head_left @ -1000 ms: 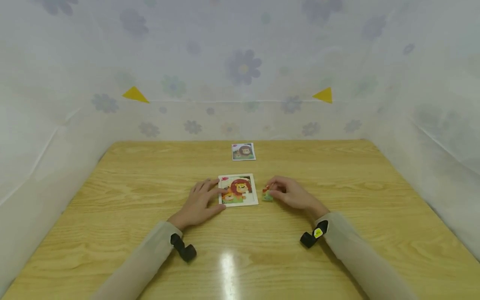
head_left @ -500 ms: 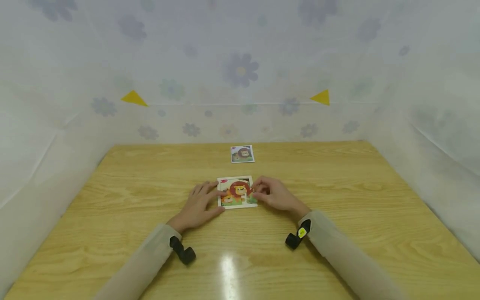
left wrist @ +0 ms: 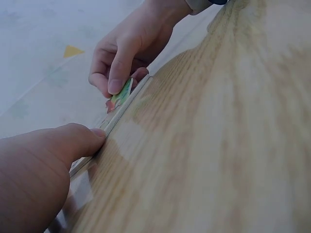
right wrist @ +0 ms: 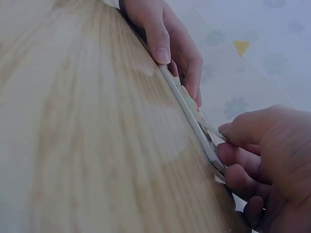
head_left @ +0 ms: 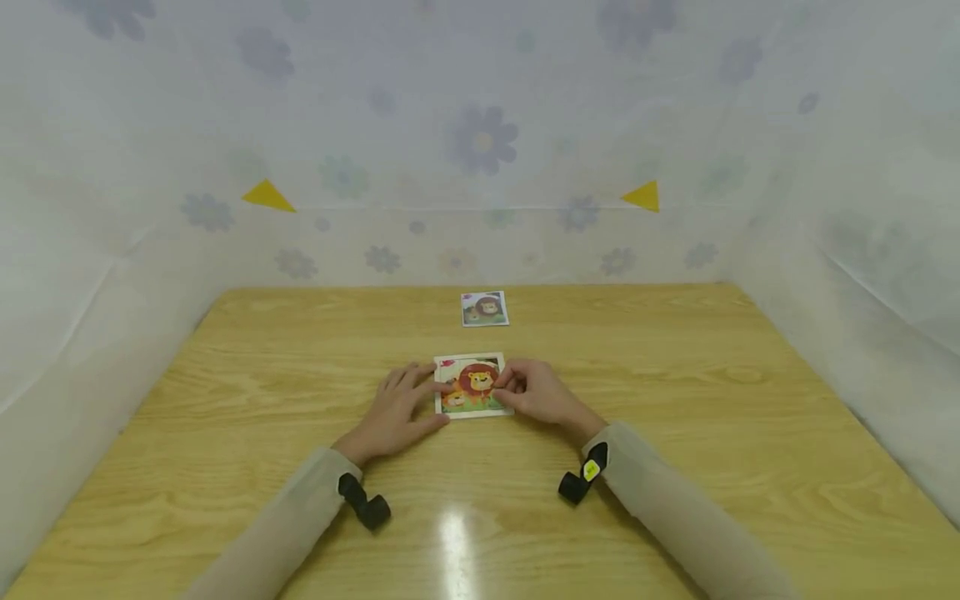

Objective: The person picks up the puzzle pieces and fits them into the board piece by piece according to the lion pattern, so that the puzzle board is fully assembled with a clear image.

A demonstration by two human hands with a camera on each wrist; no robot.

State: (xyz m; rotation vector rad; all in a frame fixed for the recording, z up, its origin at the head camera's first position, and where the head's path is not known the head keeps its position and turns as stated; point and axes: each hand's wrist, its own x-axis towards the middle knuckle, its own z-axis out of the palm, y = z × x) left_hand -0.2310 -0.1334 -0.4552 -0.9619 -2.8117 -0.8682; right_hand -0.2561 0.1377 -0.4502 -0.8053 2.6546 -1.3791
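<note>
A framed lion jigsaw puzzle (head_left: 465, 407) lies flat on the table. My left hand (head_left: 397, 415) rests at its left side, the thumb on the near left edge and a fingertip over the picture. At the lower right of the frame, my right hand (head_left: 546, 396) pinches a puzzle piece (left wrist: 125, 91) between thumb and fingers. That piece, green with some red, is tilted just above the frame in the left wrist view. From the right wrist, the piece shows nearly edge-on, and the fingers hide much of it in the head view.
Behind the puzzle lies a small picture card (head_left: 484, 309) with the same lion scene. The wooden table (head_left: 300, 350) is enclosed by a pale flowered cloth (head_left: 420, 108) at the back and sides. Two yellow triangles (head_left: 643, 197) are on the back cloth.
My right hand has carried the puzzle piece leftward from the table beside the frame to over the picture's lower right corner. The left hand has stayed in place on the frame.
</note>
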